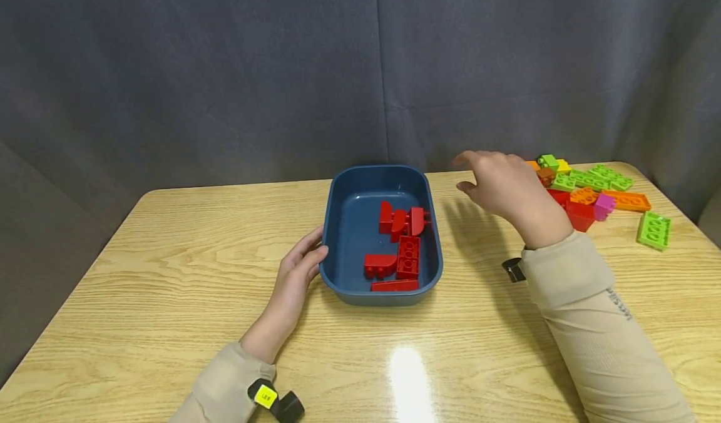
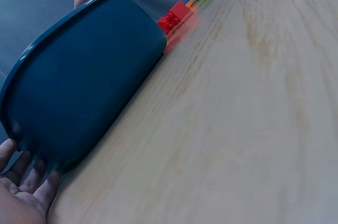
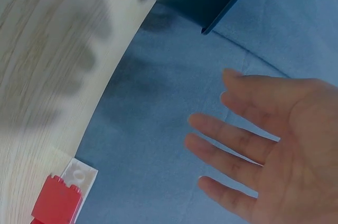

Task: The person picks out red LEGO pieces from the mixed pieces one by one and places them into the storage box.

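A dark blue plastic bin (image 1: 360, 297) stands on the table, with several red toy building bricks (image 1: 408, 257) lying inside, mostly toward its right side and near end. My left hand (image 1: 295, 266) holds the bin's left side, thumb at the rim and fingers along the outer wall; the left wrist view has these fingers (image 2: 38, 179) against the wall. To the right of the bin, my right hand (image 1: 498, 182) hovers above the table, fingers spread. Seen in the right wrist view, that hand (image 3: 264, 139) has nothing in its palm.
A loose pile of bricks lies at the table's back right, including red (image 1: 580, 216), orange (image 1: 625, 200), green (image 1: 654, 230) and pink (image 1: 604, 206) pieces. My right arm partly covers it. A grey curtain (image 1: 253, 79) hangs behind the wooden table (image 1: 169, 285).
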Motion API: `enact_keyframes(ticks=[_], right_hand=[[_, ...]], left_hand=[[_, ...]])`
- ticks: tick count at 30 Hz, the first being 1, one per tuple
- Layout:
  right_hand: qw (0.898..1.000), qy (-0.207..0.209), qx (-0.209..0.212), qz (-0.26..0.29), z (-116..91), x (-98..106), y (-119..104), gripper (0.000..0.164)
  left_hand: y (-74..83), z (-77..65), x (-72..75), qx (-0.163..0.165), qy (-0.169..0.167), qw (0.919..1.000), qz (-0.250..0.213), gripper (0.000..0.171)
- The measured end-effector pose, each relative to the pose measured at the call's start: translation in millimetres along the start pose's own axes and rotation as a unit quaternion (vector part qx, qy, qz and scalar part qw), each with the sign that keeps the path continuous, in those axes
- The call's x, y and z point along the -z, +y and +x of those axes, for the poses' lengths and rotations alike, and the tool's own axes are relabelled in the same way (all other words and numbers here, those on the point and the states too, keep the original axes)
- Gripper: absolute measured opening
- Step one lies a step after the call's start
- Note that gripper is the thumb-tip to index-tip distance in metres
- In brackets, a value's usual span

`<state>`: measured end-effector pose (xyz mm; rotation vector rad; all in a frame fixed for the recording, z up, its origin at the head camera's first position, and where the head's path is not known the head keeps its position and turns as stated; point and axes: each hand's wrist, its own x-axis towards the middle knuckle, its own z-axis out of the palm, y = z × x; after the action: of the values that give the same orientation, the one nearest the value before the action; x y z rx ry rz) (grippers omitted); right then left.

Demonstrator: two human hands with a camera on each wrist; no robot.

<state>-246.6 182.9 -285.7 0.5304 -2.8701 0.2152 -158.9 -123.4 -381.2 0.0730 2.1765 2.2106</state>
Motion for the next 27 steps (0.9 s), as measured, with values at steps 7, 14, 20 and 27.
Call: enact_keyframes(ticks=[7, 14, 20, 27], right_hand=[[1.000, -0.013, -0.018, -0.006, 0, 2, 5, 0.039], [1.000, -0.022, -0.017, 0.001, -2, 3, 12, 0.039], [0.999, -0.042, -0.034, 0.008, -2, 2, 20, 0.039], [0.995, -0.077, -0.063, 0.019, -2, 2, 30, 0.044]], left_hand=[[0.5, -0.4, 0.2, 0.003, 0.002, 1.0000, 0.003, 0.046], [1.2, -0.5, -0.2, 0.000, 0.000, 1.0000, 0.003, 0.046], [1.2, -0.2, -0.1, -0.003, -0.002, 1.0000, 0.001, 0.046], [1.1, -0.7, -0.3, 0.000, -0.002, 1.0000, -0.004, 0.046]])
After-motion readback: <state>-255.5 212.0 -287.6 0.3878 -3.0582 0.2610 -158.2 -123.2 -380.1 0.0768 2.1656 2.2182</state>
